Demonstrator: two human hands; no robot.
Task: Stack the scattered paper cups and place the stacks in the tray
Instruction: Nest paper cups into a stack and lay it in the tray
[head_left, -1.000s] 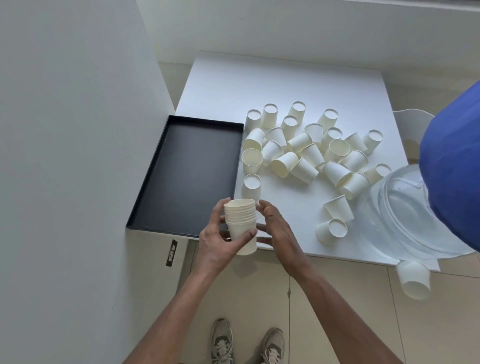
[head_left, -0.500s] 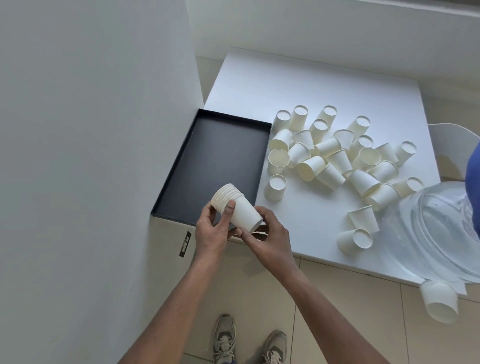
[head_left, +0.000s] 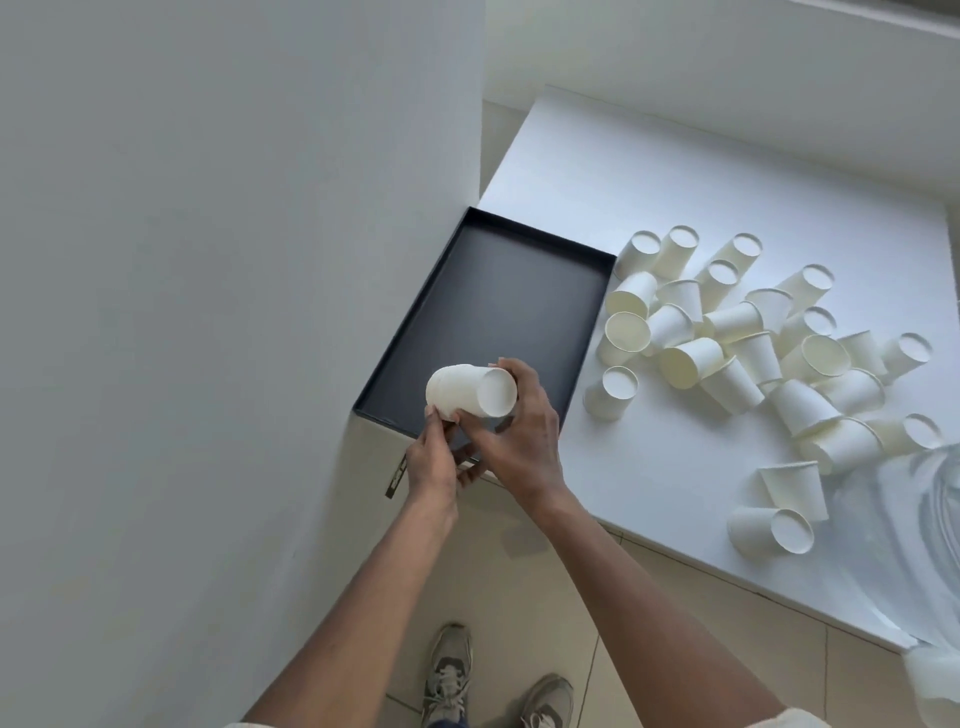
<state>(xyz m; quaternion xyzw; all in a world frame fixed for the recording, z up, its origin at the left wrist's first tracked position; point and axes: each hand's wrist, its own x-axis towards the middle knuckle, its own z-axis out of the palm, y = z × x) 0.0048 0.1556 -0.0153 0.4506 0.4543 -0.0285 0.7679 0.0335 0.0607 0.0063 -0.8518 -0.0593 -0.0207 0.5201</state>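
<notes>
- Lying sideways, the stack of paper cups (head_left: 462, 392) is held over the black tray (head_left: 498, 306)
- Fingers of the left hand (head_left: 434, 465) and right hand (head_left: 522, 441) are curled round it

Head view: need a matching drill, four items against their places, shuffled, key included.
Items
1. cup stack
2. tray
3. loose cups
4. shoes

Places
A. on the tiled floor
B. scattered on the white table, right of the tray
C. held on its side by the left hand and right hand, by the tray's near corner
D. flat at the table's left edge, next to the wall

Pairs: 1-C, 2-D, 3-B, 4-A
</notes>
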